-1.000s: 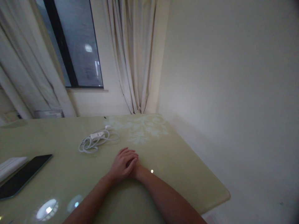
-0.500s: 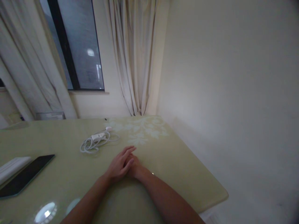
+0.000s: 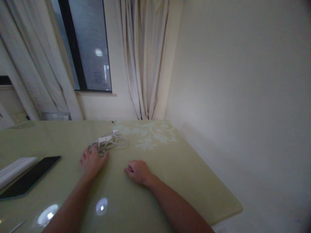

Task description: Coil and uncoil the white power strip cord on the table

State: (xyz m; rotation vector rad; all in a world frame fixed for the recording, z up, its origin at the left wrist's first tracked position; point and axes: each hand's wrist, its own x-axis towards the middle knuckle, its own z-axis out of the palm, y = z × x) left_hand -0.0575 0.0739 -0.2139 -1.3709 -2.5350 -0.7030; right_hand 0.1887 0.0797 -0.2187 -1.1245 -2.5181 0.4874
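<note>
My left hand (image 3: 91,162) reaches over the near side of a coiled white cable, its fingers spread and overlapping the loops. Whether the fingertips press on the coil I cannot tell. The cable belongs to a white power strip (image 3: 106,138) with sockets on top, and its plug (image 3: 116,132) lies just behind. Resting on the table to the right of the coil, my right hand (image 3: 139,172) is curled into a loose fist, with nothing showing in it.
A pale green glossy table (image 3: 184,181) spreads beneath both arms. At its left lie a flat black panel (image 3: 31,178) and a long white object (image 3: 16,170). A wall (image 3: 230,97) runs along the right side; curtains (image 3: 145,64) hang behind.
My hands were together, the left on top of the right. The left has moved away leftward to the cable, and the right now lies alone as a fist.
</note>
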